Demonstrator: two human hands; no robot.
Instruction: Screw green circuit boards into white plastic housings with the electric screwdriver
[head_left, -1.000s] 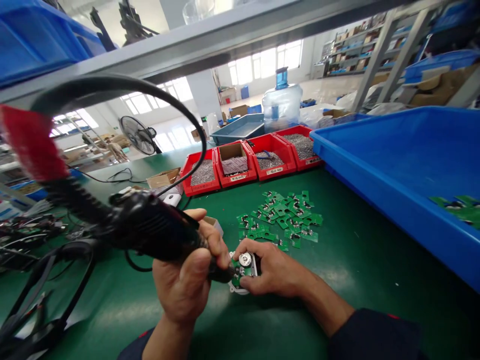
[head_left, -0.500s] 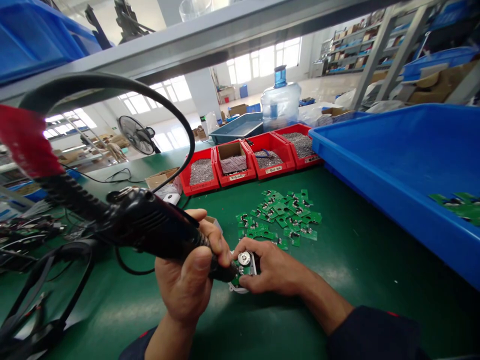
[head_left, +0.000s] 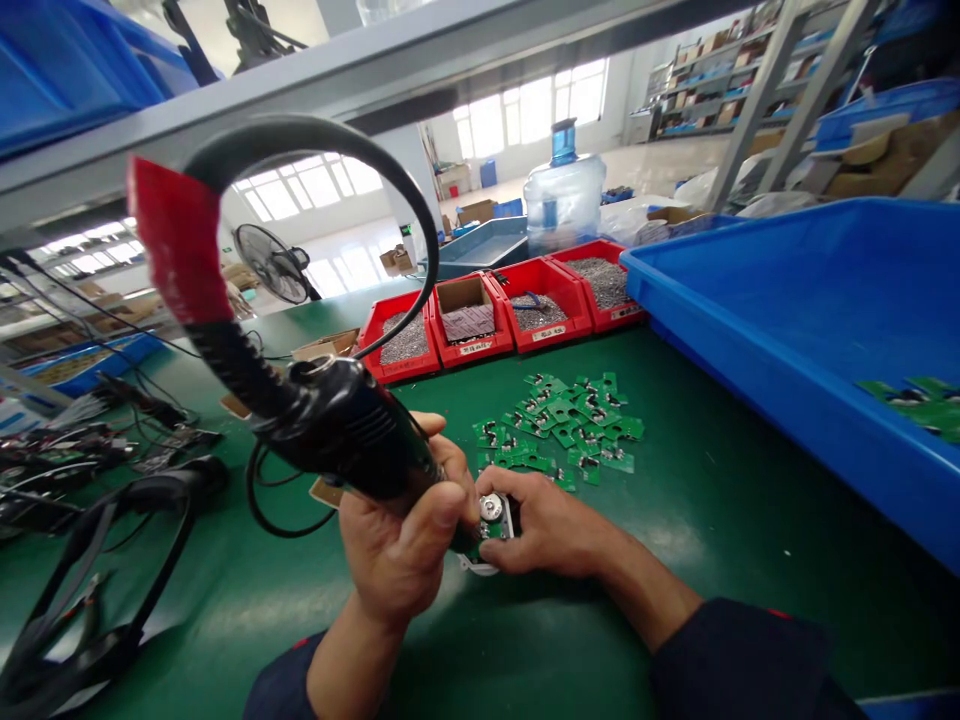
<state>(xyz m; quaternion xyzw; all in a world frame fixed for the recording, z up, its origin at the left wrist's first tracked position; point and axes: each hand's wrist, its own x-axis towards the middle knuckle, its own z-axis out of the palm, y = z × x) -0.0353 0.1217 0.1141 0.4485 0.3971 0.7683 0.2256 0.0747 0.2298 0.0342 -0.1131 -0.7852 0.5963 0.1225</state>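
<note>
My left hand (head_left: 401,545) is wrapped round a black electric screwdriver (head_left: 345,430) with a thick black cable looping overhead and a red tag (head_left: 180,240) on it. Its tip meets a small white part with a green circuit board and a round metal disc (head_left: 491,515) on the green mat. My right hand (head_left: 547,525) pinches that part from the right and holds it down. Just behind lies a pile of small green circuit boards (head_left: 570,425).
Red bins (head_left: 480,320) of small metal parts stand in a row at the back. A big blue tray (head_left: 795,320) with a few green boards fills the right. Black cables and tools (head_left: 82,520) clutter the left. A water bottle (head_left: 562,195) and a fan (head_left: 274,265) stand behind.
The screwdriver has swung more upright and its cable and red tag have shifted right. Both hands stay on the small part at the same spot.
</note>
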